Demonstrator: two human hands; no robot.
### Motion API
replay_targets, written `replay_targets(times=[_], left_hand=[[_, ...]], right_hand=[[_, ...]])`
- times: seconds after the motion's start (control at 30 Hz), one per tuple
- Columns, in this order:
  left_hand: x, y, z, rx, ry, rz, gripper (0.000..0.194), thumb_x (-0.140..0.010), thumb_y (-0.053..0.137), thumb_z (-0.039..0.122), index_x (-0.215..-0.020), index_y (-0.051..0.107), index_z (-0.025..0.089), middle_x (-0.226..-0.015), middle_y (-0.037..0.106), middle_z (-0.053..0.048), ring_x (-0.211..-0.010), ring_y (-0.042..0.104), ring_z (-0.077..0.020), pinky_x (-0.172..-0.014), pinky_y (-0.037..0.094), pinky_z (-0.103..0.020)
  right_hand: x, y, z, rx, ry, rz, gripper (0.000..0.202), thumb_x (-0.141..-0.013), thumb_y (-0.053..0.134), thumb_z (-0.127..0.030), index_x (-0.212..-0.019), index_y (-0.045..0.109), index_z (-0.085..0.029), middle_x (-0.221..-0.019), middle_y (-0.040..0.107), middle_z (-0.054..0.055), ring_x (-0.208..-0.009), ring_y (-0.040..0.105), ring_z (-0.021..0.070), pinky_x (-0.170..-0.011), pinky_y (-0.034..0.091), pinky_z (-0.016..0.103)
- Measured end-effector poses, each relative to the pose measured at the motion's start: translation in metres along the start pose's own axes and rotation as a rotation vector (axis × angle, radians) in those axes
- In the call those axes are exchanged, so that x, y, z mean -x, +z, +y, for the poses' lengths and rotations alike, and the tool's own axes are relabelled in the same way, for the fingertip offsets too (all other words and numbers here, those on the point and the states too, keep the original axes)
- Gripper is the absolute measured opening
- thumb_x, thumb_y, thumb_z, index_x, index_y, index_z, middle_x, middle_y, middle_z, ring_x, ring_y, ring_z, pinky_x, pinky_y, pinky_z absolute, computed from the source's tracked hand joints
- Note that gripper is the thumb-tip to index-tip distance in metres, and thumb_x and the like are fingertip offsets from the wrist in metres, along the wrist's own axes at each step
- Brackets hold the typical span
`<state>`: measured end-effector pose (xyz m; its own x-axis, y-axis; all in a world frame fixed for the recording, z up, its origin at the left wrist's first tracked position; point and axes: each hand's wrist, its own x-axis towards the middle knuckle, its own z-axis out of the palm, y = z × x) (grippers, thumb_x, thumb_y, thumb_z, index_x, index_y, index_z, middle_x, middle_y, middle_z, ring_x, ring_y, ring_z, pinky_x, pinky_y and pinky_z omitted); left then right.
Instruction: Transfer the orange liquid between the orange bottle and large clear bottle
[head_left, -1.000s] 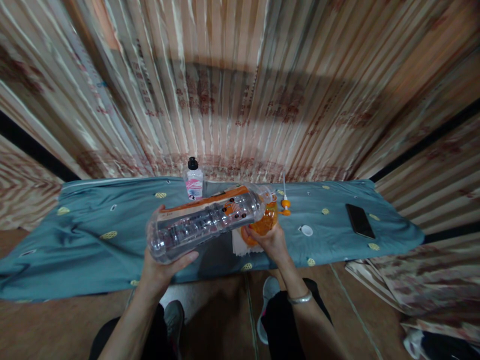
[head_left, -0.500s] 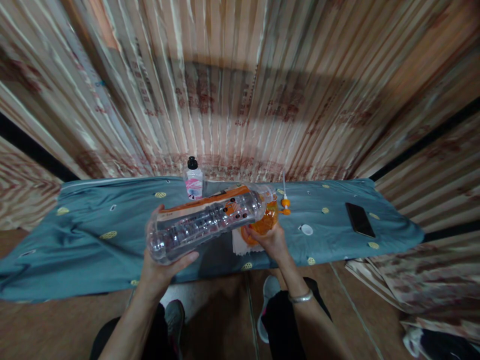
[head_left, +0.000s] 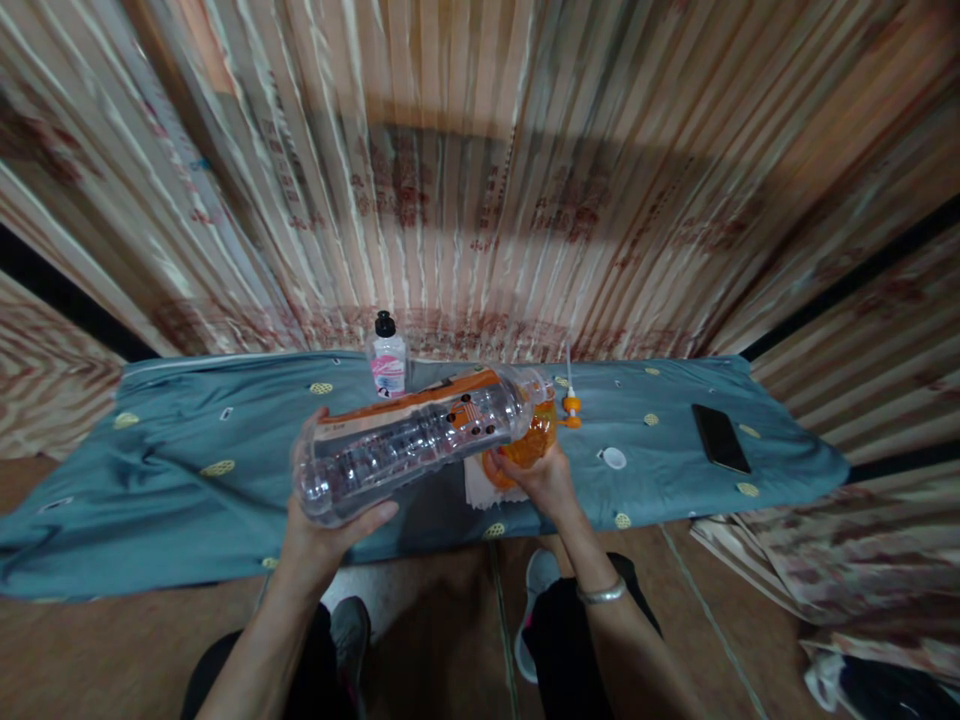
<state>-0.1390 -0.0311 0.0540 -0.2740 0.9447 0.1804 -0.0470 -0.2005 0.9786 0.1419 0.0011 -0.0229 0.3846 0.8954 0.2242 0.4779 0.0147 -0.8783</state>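
Note:
A large clear plastic bottle with an orange label lies tilted across the middle, its mouth to the right over an orange bottle. My left hand is wrapped round its base end. With my right hand I grip the orange bottle, which stands on a white tissue. The clear bottle's neck hides the orange bottle's top. Just to the right lies an orange pump head with a white tube. A round white cap rests on the cloth nearby.
A small bottle with a black cap and pink label stands at the back. A dark phone lies on the right of the teal cloth. Curtains hang behind, and my shoes are on the floor below.

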Motion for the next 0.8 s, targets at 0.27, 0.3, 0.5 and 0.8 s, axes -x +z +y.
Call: replay_targets(times=[0.27, 0.3, 0.5, 0.8], left_hand=[[0.0003, 0.0016, 0.0027, -0.007, 0.000, -0.005, 0.106, -0.048, 0.103, 0.031, -0.144, 0.059, 0.028, -0.133, 0.070, -0.007, -0.135, 0.064, -0.0365, -0.116, 0.053, -0.054], [0.0004, 0.0018, 0.0025, -0.006, 0.003, -0.004, 0.108, -0.048, 0.103, 0.031, -0.146, 0.058, 0.029, -0.137, 0.068, -0.008, -0.137, 0.063, -0.0370, -0.116, 0.053, -0.054], [-0.0025, -0.0006, -0.0019, -0.011, 0.056, -0.005, 0.115, -0.047, 0.105, 0.034, -0.151, 0.054, 0.033, -0.151, 0.060, -0.008, -0.142, 0.058, -0.0387, -0.121, 0.048, -0.055], [-0.0027, 0.0014, -0.0029, 0.013, 0.077, 0.005, 0.109, -0.046, 0.105, 0.031, -0.146, 0.059, 0.034, -0.149, 0.062, -0.005, -0.141, 0.059, -0.0356, -0.122, 0.048, -0.048]], right_hand=[[-0.0009, -0.0004, 0.0045, -0.035, -0.021, -0.016, 0.065, -0.064, 0.086, -0.055, -0.115, 0.064, -0.021, -0.112, 0.082, 0.015, -0.104, 0.079, 0.0350, -0.090, 0.064, 0.049], [-0.0009, -0.0002, 0.0046, -0.032, -0.017, -0.013, 0.065, -0.064, 0.087, -0.055, -0.115, 0.064, -0.021, -0.111, 0.082, 0.015, -0.103, 0.079, 0.0351, -0.089, 0.064, 0.049], [-0.0003, 0.0001, 0.0013, -0.010, -0.007, 0.000, 0.065, -0.064, 0.086, -0.058, -0.114, 0.063, -0.023, -0.110, 0.082, 0.014, -0.103, 0.079, 0.0355, -0.090, 0.064, 0.049], [-0.0012, -0.0018, 0.0020, -0.053, 0.030, -0.033, 0.067, -0.063, 0.090, -0.054, -0.117, 0.063, -0.024, -0.114, 0.082, 0.012, -0.103, 0.079, 0.0341, -0.094, 0.064, 0.051]])
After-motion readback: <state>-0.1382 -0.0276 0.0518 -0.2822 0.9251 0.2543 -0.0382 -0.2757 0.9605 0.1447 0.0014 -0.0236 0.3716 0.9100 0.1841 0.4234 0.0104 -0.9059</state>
